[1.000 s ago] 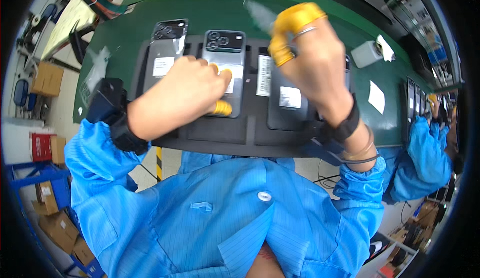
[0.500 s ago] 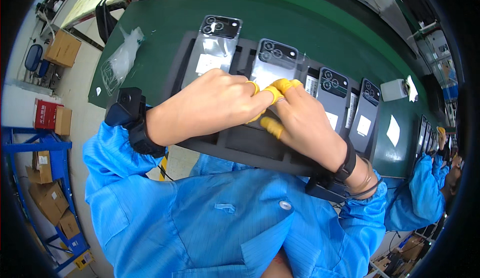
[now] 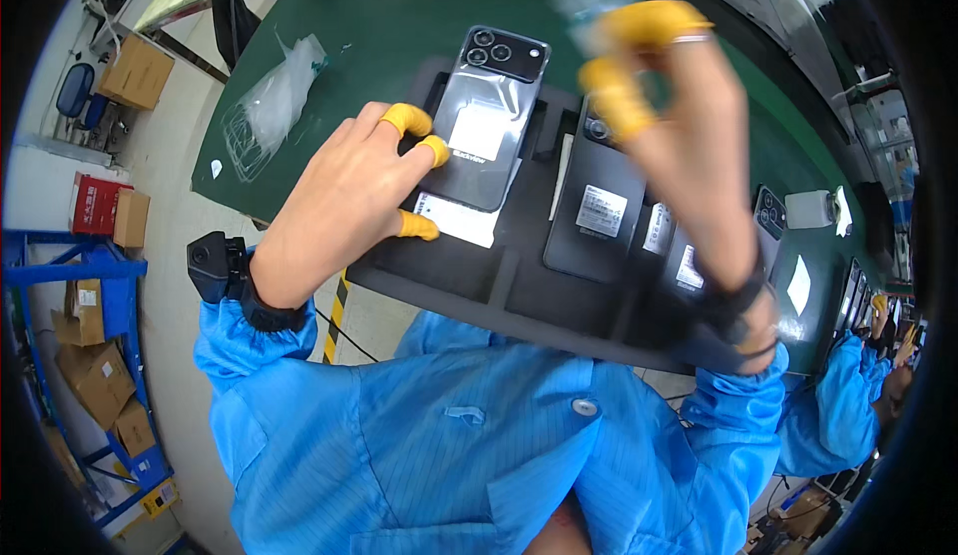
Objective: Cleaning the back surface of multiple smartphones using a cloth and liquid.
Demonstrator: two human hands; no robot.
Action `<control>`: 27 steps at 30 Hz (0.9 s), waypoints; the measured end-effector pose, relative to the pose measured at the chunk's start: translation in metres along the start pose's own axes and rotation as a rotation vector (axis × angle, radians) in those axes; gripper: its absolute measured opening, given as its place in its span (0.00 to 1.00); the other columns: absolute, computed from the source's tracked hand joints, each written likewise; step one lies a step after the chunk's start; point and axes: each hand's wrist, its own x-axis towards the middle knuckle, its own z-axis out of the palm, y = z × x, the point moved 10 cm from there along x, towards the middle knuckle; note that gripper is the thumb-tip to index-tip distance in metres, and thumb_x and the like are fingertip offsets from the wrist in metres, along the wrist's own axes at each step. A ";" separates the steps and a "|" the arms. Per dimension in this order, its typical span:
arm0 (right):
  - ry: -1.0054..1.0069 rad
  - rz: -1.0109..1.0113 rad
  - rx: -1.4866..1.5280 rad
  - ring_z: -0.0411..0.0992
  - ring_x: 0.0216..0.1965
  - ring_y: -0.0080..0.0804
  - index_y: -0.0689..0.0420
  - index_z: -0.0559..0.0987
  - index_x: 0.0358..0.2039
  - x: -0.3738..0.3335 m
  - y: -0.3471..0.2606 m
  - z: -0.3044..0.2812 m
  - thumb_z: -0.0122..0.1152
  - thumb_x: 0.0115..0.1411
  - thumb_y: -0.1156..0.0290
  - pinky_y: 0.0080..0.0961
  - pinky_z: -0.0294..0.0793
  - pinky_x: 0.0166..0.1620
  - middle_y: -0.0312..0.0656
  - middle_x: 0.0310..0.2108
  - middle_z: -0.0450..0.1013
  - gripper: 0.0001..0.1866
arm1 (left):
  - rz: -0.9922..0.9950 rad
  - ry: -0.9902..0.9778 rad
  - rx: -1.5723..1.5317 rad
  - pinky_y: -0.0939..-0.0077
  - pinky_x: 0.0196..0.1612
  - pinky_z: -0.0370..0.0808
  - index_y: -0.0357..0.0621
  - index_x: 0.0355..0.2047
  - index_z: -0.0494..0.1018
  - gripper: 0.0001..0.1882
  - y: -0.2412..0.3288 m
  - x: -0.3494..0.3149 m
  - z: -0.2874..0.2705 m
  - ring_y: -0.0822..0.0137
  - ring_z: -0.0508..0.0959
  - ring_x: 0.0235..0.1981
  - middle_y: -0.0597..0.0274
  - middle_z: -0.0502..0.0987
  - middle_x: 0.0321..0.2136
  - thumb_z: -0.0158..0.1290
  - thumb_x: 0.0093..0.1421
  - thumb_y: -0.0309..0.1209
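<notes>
Glossy grey phone (image 3: 491, 121) w/ white sticker, tray-seated.

One head camera looks steeply down, close over the hands, at the near edge of the green desk (image 3: 399, 36).

Bright, even indoor light falls from overhead. The raised right hand (image 3: 671, 126) at one o'clock is smeared by motion blur, while the left hand (image 3: 344, 196) at ten o'clock is sharp. Soft glare shows on the phone (image 3: 489, 121). Fisheye bending curves the edges into a black rim.
</notes>
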 end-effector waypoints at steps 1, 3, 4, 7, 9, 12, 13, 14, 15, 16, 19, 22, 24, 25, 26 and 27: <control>0.021 -0.081 0.025 0.72 0.35 0.50 0.64 0.74 0.32 0.000 -0.015 0.023 0.62 0.45 0.78 0.37 0.74 0.39 0.52 0.31 0.72 0.12 | -0.007 -0.012 0.027 0.65 0.45 0.70 0.41 0.36 0.72 0.22 -0.006 -0.004 0.004 0.54 0.71 0.42 0.55 0.72 0.43 0.65 0.40 0.32; -0.135 -0.120 0.013 0.70 0.33 0.49 0.65 0.73 0.31 -0.017 -0.026 0.073 0.59 0.42 0.80 0.38 0.75 0.34 0.51 0.28 0.69 0.12 | 0.001 -0.026 0.038 0.66 0.44 0.71 0.41 0.34 0.72 0.19 -0.008 -0.007 0.011 0.55 0.71 0.41 0.56 0.72 0.40 0.63 0.41 0.30; -0.220 -0.141 0.030 0.70 0.34 0.47 0.66 0.73 0.31 -0.022 -0.036 0.086 0.59 0.42 0.80 0.35 0.76 0.33 0.50 0.30 0.69 0.12 | 0.021 -0.033 0.039 0.67 0.43 0.72 0.41 0.32 0.72 0.16 -0.008 -0.007 0.014 0.56 0.71 0.40 0.56 0.73 0.38 0.62 0.42 0.28; -0.397 -0.130 0.050 0.69 0.38 0.46 0.68 0.74 0.33 -0.036 -0.037 0.112 0.62 0.44 0.74 0.35 0.75 0.37 0.50 0.33 0.69 0.15 | 0.124 0.042 0.007 0.69 0.40 0.73 0.40 0.29 0.72 0.12 -0.005 -0.007 0.010 0.57 0.72 0.37 0.58 0.73 0.33 0.60 0.43 0.26; -0.446 -0.101 0.073 0.69 0.39 0.46 0.69 0.74 0.34 -0.034 -0.040 0.108 0.65 0.44 0.69 0.35 0.75 0.39 0.51 0.33 0.69 0.19 | 0.161 0.058 -0.005 0.69 0.38 0.74 0.40 0.28 0.72 0.11 -0.005 -0.006 0.007 0.58 0.72 0.36 0.58 0.73 0.31 0.59 0.43 0.25; -0.510 -0.071 0.078 0.69 0.39 0.47 0.71 0.75 0.34 -0.035 -0.038 0.112 0.70 0.43 0.60 0.35 0.75 0.41 0.53 0.35 0.70 0.26 | 0.134 0.065 0.012 0.68 0.38 0.74 0.39 0.27 0.71 0.10 -0.006 -0.002 0.001 0.59 0.72 0.36 0.58 0.73 0.31 0.58 0.43 0.25; -0.523 -0.076 0.063 0.69 0.40 0.48 0.71 0.75 0.35 -0.036 -0.039 0.113 0.71 0.42 0.56 0.35 0.75 0.41 0.54 0.35 0.70 0.30 | 0.154 0.012 0.030 0.68 0.38 0.74 0.38 0.27 0.72 0.10 -0.005 -0.002 0.005 0.58 0.73 0.35 0.57 0.73 0.30 0.58 0.43 0.25; -0.524 -0.072 0.059 0.69 0.40 0.48 0.71 0.75 0.35 -0.036 -0.038 0.114 0.71 0.42 0.56 0.35 0.75 0.41 0.54 0.35 0.70 0.30 | 0.173 -0.041 0.050 0.67 0.37 0.74 0.38 0.27 0.72 0.09 -0.004 -0.002 0.008 0.58 0.73 0.35 0.57 0.73 0.30 0.57 0.43 0.25; -0.514 -0.074 0.058 0.69 0.40 0.48 0.71 0.75 0.35 -0.035 -0.038 0.114 0.71 0.42 0.57 0.35 0.75 0.41 0.54 0.35 0.70 0.29 | 0.170 -0.038 0.049 0.67 0.37 0.74 0.38 0.27 0.72 0.09 -0.005 0.000 0.007 0.58 0.73 0.35 0.57 0.73 0.30 0.57 0.43 0.25; -0.504 -0.076 0.057 0.69 0.40 0.48 0.71 0.75 0.35 -0.034 -0.038 0.113 0.71 0.43 0.58 0.35 0.75 0.41 0.54 0.35 0.70 0.28 | 0.203 -0.021 0.093 0.67 0.36 0.75 0.38 0.27 0.72 0.10 -0.003 0.002 0.005 0.57 0.74 0.34 0.57 0.74 0.29 0.58 0.44 0.26; -0.501 -0.072 0.038 0.69 0.40 0.48 0.70 0.75 0.36 -0.034 -0.038 0.113 0.69 0.45 0.60 0.36 0.75 0.40 0.53 0.36 0.70 0.26 | 0.238 0.097 0.149 0.65 0.35 0.75 0.39 0.29 0.72 0.11 0.001 0.008 -0.010 0.54 0.76 0.33 0.55 0.75 0.28 0.59 0.46 0.28; -0.376 -0.072 0.060 0.71 0.37 0.48 0.68 0.77 0.33 -0.034 -0.028 0.112 0.66 0.48 0.65 0.37 0.75 0.39 0.53 0.33 0.72 0.18 | 0.152 0.097 -0.047 0.63 0.36 0.75 0.39 0.32 0.72 0.12 -0.006 0.006 -0.008 0.50 0.77 0.32 0.52 0.76 0.28 0.60 0.50 0.31; -0.406 0.001 0.180 0.72 0.34 0.48 0.67 0.77 0.31 -0.025 -0.011 0.112 0.64 0.49 0.68 0.38 0.74 0.38 0.53 0.30 0.73 0.14 | 0.013 -0.053 -0.273 0.62 0.39 0.74 0.38 0.39 0.71 0.16 -0.015 -0.005 0.006 0.47 0.76 0.34 0.48 0.76 0.31 0.59 0.53 0.34; -0.435 0.088 0.293 0.73 0.32 0.49 0.66 0.78 0.29 -0.020 0.001 0.111 0.62 0.49 0.72 0.38 0.74 0.37 0.53 0.28 0.74 0.10 | 0.022 -0.054 -0.275 0.62 0.39 0.74 0.38 0.39 0.71 0.16 -0.012 -0.008 0.006 0.47 0.76 0.34 0.48 0.76 0.31 0.59 0.53 0.34; -0.308 0.136 0.257 0.74 0.28 0.48 0.66 0.78 0.27 -0.005 0.014 0.091 0.60 0.50 0.75 0.37 0.74 0.35 0.54 0.26 0.74 0.07 | 0.025 -0.047 -0.225 0.62 0.40 0.74 0.38 0.40 0.71 0.18 -0.011 -0.011 0.006 0.48 0.76 0.35 0.48 0.77 0.32 0.59 0.53 0.34; -0.131 0.202 0.282 0.76 0.29 0.42 0.66 0.79 0.29 0.006 0.030 0.061 0.60 0.51 0.75 0.32 0.74 0.35 0.52 0.27 0.76 0.07 | 0.036 -0.043 -0.176 0.62 0.40 0.74 0.38 0.42 0.71 0.19 -0.008 -0.011 0.006 0.48 0.76 0.37 0.48 0.77 0.33 0.60 0.53 0.34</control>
